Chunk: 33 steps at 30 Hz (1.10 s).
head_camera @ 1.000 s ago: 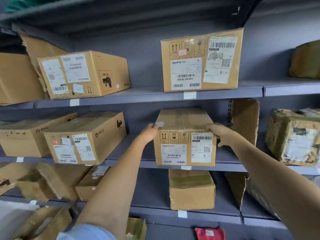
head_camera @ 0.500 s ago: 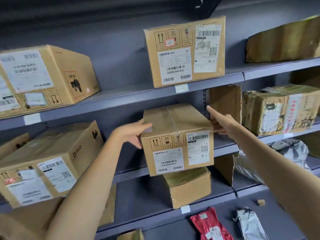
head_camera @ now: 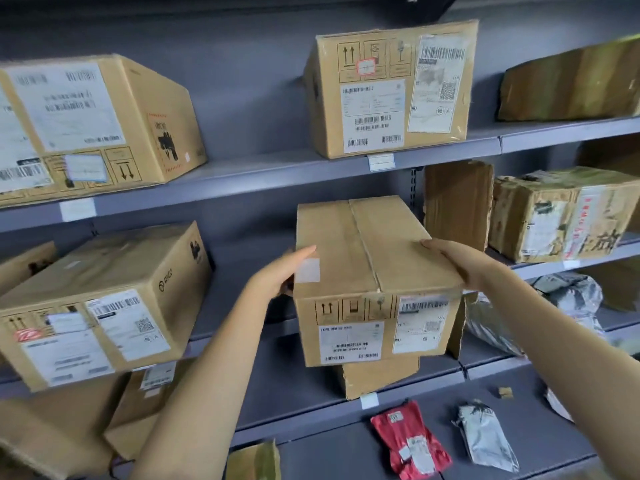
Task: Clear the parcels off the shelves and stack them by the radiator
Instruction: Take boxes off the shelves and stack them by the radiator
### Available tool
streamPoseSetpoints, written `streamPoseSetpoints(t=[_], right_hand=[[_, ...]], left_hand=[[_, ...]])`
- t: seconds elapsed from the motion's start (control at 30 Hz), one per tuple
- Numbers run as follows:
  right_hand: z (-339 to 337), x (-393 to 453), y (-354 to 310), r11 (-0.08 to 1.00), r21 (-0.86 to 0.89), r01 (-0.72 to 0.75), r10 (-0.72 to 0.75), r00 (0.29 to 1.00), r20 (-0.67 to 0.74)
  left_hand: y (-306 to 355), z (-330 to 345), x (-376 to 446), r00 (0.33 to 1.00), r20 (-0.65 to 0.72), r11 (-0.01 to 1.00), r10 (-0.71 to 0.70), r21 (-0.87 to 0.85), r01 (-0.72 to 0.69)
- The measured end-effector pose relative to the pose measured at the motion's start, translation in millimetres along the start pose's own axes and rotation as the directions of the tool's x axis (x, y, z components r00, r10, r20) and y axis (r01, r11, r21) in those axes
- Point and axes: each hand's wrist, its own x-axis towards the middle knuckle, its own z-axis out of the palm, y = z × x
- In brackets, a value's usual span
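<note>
Grip: your left hand (head_camera: pixel 277 271) and right hand (head_camera: pixel 457 259) clamp the sides of the brown taped cardboard box with shipping labels (head_camera: pixel 374 289), one palm on each side
Box: in front of the grey metal middle shelf (head_camera: pixel 540 266); whether its base rests there, you cannot tell
Progress: early, I judge; the tall labelled carton (head_camera: pixel 391 88) above, the PICC-marked carton (head_camera: pixel 104 306) to your left and the red plastic mailer (head_camera: pixel 408 441) below all wait; radiator not in view
Room: open space toward you; an upright cardboard sheet (head_camera: pixel 457 202) stands near your right hand
</note>
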Motion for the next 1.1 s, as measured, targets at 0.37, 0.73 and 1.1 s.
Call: streamPoseSetpoints(t=[0.37, 0.73, 1.1], right_hand=[[13.9, -8.7, 39.3, 0.997, 0.030, 0.073, -0.071, 0.996, -0.059], [-54.1, -62.7, 120.3, 0.992, -0.012, 0.123, -0.123, 0.992, -0.029], [-292.5, -261.4, 274.1, 0.981, 0.194, -0.001, 0.082, 0.908, -0.410]], left_hand=[[-24.8, 4.8, 5.6, 0.992, 0.130, 0.990, 0.007, -0.139, 0.011], [-70.0, 114.2, -58.4, 0.992, 0.113, 0.963, -0.053, -0.259, 0.081], [-69.7, 410.1, -135.3, 0.855, 0.504, 0.974, -0.124, -0.103, 0.202]])
